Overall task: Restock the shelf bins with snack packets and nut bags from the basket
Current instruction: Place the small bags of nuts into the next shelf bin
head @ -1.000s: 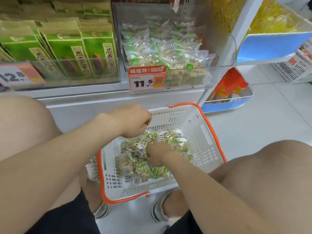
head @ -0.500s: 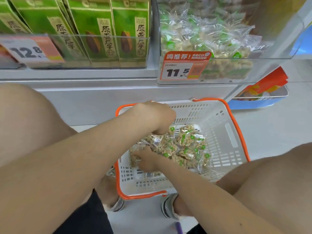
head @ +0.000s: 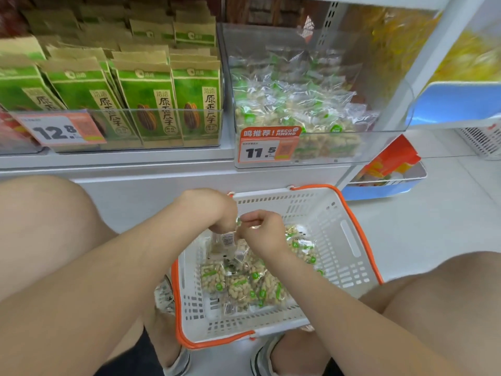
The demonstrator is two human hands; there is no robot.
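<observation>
Shelf, left bin: green packets [head: 146,104] standing upright in rows behind a 12.8 price tag [head: 59,131]. Centre, over the white, orange-rimmed basket [head: 349,240]: left hand [head: 214,210] and right hand [head: 263,234], both with fingers curled, pinching the top of one clear nut bag [head: 227,238] just above the loose nut bags [head: 244,283] piled on the basket floor. Shelf, right: clear shelf bin [head: 393,126] partly filled with matching bags.
</observation>
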